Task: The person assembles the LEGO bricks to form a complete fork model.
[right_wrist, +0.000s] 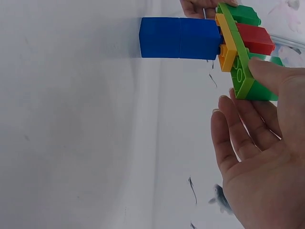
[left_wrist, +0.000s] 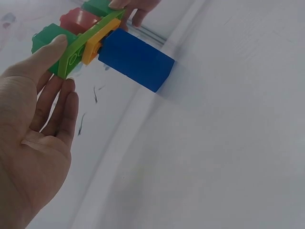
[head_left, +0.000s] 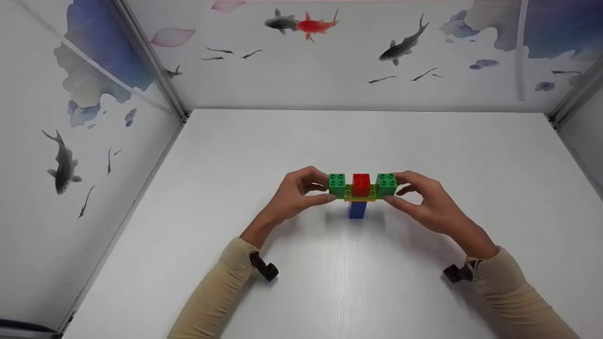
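Note:
A T-shaped toy brick build stands upright between both hands. Its stem is two stacked blue bricks (right_wrist: 178, 38), with the lower end at the white tabletop. On top lie a yellow-orange plate (right_wrist: 228, 50) and a longer lime green layer (right_wrist: 244, 85). A red brick (head_left: 361, 185) sits in the middle of that layer, with a green brick on each end. My left hand (head_left: 294, 195) pinches the left green brick (head_left: 337, 186) between thumb and fingers. Opposite it, my right hand (head_left: 431, 202) grips the right green brick (head_left: 387, 185), thumb at the near side.
The white table (head_left: 301, 287) runs back to a wall (head_left: 348, 84) printed with fish and petals. Another printed wall (head_left: 28, 155) borders the left side. A dark object (head_left: 28, 328) shows at the lower left corner.

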`<act>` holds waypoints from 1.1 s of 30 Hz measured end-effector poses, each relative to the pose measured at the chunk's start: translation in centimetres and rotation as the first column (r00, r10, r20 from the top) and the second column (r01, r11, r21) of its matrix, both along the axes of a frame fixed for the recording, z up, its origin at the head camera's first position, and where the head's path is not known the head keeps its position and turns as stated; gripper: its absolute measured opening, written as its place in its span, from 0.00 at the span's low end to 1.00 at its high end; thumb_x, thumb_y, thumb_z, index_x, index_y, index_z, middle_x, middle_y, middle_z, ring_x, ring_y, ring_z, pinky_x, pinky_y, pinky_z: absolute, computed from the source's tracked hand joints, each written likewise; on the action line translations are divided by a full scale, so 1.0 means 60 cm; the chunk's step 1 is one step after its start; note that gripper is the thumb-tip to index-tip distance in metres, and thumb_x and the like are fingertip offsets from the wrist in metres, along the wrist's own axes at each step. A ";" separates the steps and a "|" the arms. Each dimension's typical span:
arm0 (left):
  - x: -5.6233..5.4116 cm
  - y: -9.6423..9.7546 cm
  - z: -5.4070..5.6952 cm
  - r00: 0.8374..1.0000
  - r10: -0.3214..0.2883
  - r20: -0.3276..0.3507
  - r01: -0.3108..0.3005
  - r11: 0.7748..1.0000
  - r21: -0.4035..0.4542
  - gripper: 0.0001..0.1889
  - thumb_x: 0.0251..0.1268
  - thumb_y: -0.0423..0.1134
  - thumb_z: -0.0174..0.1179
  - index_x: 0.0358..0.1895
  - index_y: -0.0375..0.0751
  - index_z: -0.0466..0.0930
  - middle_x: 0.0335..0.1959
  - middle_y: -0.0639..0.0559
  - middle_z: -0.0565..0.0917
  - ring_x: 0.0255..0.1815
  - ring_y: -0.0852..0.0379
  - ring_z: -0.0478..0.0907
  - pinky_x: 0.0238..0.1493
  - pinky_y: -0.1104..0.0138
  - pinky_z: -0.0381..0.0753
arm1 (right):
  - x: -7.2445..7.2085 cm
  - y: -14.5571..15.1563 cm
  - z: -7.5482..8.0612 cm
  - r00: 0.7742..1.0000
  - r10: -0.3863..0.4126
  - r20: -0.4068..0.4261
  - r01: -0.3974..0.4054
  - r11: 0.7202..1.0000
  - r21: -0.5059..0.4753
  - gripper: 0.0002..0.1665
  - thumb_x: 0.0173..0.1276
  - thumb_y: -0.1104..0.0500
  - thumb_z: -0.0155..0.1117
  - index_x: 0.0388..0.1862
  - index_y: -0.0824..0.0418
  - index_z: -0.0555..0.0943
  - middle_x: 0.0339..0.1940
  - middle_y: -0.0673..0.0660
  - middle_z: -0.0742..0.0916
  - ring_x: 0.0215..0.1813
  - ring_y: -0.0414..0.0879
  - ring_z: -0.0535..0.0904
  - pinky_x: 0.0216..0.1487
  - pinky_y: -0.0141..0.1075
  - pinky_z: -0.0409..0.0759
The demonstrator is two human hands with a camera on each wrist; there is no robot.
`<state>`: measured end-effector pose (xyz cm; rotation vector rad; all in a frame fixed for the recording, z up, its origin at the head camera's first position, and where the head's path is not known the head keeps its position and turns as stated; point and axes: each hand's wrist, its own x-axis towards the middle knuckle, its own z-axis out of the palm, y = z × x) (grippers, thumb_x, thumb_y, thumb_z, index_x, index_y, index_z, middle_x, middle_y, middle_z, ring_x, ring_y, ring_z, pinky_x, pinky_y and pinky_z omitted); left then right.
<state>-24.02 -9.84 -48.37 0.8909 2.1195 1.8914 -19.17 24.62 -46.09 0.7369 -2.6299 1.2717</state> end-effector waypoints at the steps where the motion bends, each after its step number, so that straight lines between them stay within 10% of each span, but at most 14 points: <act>1: 0.000 0.000 0.000 1.000 0.000 -0.002 0.000 1.000 0.001 0.17 0.67 0.37 0.77 0.57 0.43 0.86 0.56 0.47 0.88 0.59 0.49 0.88 0.69 0.47 0.84 | 0.000 0.000 0.000 1.000 0.000 0.001 0.000 1.000 0.002 0.25 0.75 0.55 0.76 0.68 0.52 0.83 0.57 0.49 0.89 0.59 0.33 0.82 0.58 0.24 0.84; 33: 0.020 0.032 0.012 0.973 0.155 -0.169 -0.176 0.978 -0.116 0.19 0.73 0.44 0.73 0.63 0.49 0.85 0.57 0.55 0.90 0.58 0.60 0.87 0.65 0.58 0.87 | -0.010 0.019 -0.001 1.000 -0.013 0.005 0.013 1.000 0.013 0.22 0.75 0.55 0.75 0.66 0.52 0.84 0.56 0.48 0.89 0.57 0.31 0.82 0.59 0.27 0.86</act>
